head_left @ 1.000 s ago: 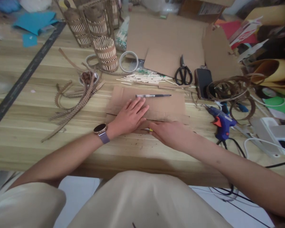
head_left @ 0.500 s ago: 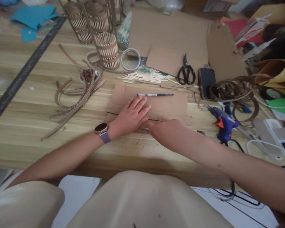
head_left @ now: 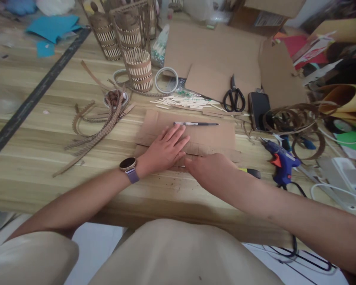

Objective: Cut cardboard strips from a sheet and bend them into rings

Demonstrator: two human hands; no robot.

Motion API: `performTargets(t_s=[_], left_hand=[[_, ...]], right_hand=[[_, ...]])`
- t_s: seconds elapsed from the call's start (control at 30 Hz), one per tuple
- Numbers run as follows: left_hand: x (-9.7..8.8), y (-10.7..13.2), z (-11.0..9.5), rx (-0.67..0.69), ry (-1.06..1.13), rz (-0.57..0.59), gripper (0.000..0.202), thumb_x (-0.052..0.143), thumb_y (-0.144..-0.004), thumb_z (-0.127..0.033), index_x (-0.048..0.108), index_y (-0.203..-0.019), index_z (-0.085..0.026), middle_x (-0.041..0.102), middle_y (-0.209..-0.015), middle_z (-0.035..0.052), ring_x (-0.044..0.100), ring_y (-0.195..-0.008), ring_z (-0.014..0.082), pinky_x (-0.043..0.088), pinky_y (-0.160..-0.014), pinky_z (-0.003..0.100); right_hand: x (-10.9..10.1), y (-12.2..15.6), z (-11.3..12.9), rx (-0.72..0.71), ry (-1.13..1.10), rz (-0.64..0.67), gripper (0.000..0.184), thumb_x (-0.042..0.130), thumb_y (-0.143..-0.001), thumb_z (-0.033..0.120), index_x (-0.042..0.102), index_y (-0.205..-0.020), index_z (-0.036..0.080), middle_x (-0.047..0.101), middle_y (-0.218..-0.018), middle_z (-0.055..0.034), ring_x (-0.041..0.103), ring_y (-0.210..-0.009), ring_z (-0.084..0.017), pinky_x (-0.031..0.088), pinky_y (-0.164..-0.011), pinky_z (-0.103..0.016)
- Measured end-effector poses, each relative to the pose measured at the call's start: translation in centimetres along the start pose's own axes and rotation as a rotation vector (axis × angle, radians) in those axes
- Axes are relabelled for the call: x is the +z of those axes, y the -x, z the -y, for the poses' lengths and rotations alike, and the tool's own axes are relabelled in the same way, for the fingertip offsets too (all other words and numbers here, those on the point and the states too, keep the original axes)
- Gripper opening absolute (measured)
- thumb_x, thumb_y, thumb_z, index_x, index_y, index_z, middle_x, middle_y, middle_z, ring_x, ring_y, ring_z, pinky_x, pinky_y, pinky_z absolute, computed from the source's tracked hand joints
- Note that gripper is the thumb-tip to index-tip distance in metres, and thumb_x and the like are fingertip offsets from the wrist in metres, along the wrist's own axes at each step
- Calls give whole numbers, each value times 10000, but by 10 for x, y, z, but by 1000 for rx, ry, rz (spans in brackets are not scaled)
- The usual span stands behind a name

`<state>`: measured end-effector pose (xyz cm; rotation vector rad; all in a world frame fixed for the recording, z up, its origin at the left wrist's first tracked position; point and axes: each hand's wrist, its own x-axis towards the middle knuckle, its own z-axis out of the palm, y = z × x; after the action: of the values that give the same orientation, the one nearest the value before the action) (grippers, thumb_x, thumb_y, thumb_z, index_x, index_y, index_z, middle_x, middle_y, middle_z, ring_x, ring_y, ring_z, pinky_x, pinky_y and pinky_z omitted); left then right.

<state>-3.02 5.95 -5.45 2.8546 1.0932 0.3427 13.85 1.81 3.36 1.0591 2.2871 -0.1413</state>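
Observation:
A brown cardboard piece [head_left: 213, 138] lies on the wooden table in front of me, with a dark slit or fold running along its near part. My left hand [head_left: 167, 148], wearing a watch [head_left: 127, 163], rests flat on it with fingers stretched out. Close beside it, my right hand [head_left: 206, 168] is closed at the cardboard's near edge, thumb toward the left hand. Its fingers are mostly turned away, so what they grip is hidden. Just past my left fingertips a pen [head_left: 195, 123] lies on the cardboard. A yellow-and-black object [head_left: 250, 172] is partly covered by my right forearm.
Beyond the cardboard lie loose matchstick-like sticks [head_left: 190, 102], black scissors [head_left: 234, 95] and a phone [head_left: 259, 111]. A blue glue gun [head_left: 281, 160] is at right. Corrugated strips [head_left: 99, 134] and a long dark ruler [head_left: 41, 91] lie at left, below stick-covered cylinders [head_left: 138, 71].
The whole view has shifted slightly, so things sit a little lower. Both hands keep nearly the same place on the cardboard. More of the yellow-and-black object shows beside my right forearm.

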Motion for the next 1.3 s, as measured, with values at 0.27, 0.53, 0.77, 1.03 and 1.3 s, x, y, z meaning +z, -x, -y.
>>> performTargets(t_s=[0.27,0.53,0.77,1.03,1.3], left_hand=[[2,1,3,16,16,-22,497,404,-1041,-339,481,-1448,-64,310,-1599,242,219,-1513,376,257,-1196,574],[2,1,3,10,23,-19,492,410,-1039,-348,492,-1439,-75,319,-1598,235,214,-1516,369,249,-1201,577],[3,2,3,13,19,-30,489,415,-1037,-344,489,-1442,-80,318,-1600,229,215,-1516,367,246,-1203,577],[2,1,2,10,-1,-29,493,425,-1036,-352,494,-1438,-76,334,-1592,233,227,-1510,376,259,-1200,578],[1,0,0,-9,-16,-74,498,462,-1019,-325,452,-1469,-112,295,-1609,233,208,-1514,390,215,-1188,648]], right_hand=[[-2,1,-3,3,-40,17,402,565,-773,-66,677,-1096,144,764,-821,-93,756,-713,-286,503,-495,-304],[6,4,-8,-10,34,23,427,560,-770,-69,646,-1130,145,764,-821,-90,752,-702,-295,475,-470,-303],[18,5,-12,-19,16,-1,412,614,-727,-63,649,-1074,155,761,-811,-84,745,-672,-312,489,-471,-315],[23,11,-15,-21,15,-30,345,568,-777,-47,652,-1037,165,761,-796,-82,747,-681,-277,496,-474,-293],[16,14,-15,-17,26,-13,346,533,-811,-51,651,-1067,150,769,-816,-113,758,-735,-274,525,-533,-295]])
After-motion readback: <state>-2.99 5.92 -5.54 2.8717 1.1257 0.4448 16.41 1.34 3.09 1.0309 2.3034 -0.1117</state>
